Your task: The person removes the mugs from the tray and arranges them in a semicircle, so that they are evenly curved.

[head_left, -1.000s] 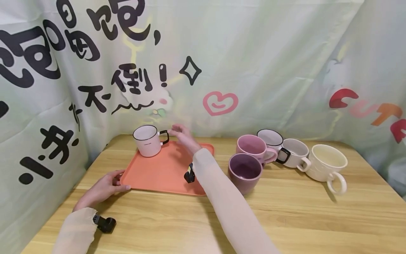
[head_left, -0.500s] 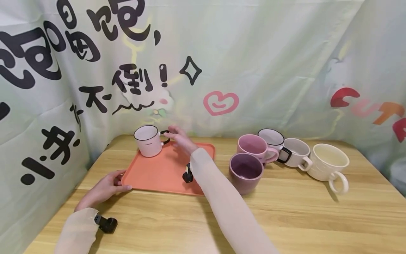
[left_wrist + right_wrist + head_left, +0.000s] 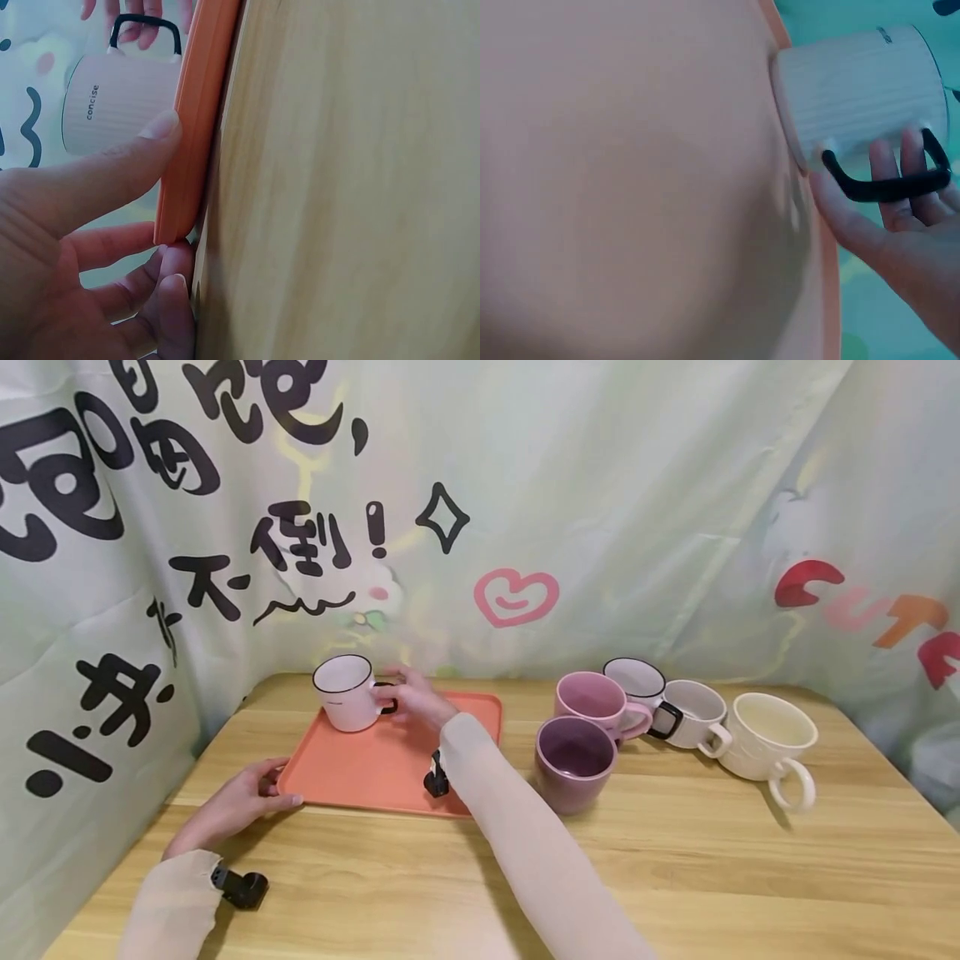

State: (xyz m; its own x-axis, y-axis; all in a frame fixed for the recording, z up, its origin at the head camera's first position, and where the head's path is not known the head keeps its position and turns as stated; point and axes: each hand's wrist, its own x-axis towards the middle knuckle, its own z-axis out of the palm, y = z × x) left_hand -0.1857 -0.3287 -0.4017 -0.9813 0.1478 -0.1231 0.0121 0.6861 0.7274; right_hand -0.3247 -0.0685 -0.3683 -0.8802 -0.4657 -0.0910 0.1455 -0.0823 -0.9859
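My left hand [image 3: 236, 802] holds the front left corner of an orange tray [image 3: 367, 768]. In the left wrist view its thumb [image 3: 142, 146] presses the rim and the other fingers bend at the corner's side. A white enamel mug [image 3: 347, 697] with a black rim and handle stands upright on the tray's back left corner. My right hand [image 3: 416, 693] is at the mug's handle. From the right wrist view, fingertips [image 3: 885, 154] show through the loop of the black handle [image 3: 889, 190], and the thumb lies near the mug's base, off the handle.
Right of the tray stand a dark purple mug [image 3: 576, 768], a pink mug [image 3: 588, 697], another black-rimmed white mug [image 3: 633, 678], a pale grey mug [image 3: 693, 714] and a cream mug [image 3: 768, 735]. A printed curtain [image 3: 600, 510] hangs behind the wooden table [image 3: 675, 877].
My right hand has moved left and slightly down, from beside the mug's handle to round it. The left hand stays at the tray corner. The head view has shifted slightly.
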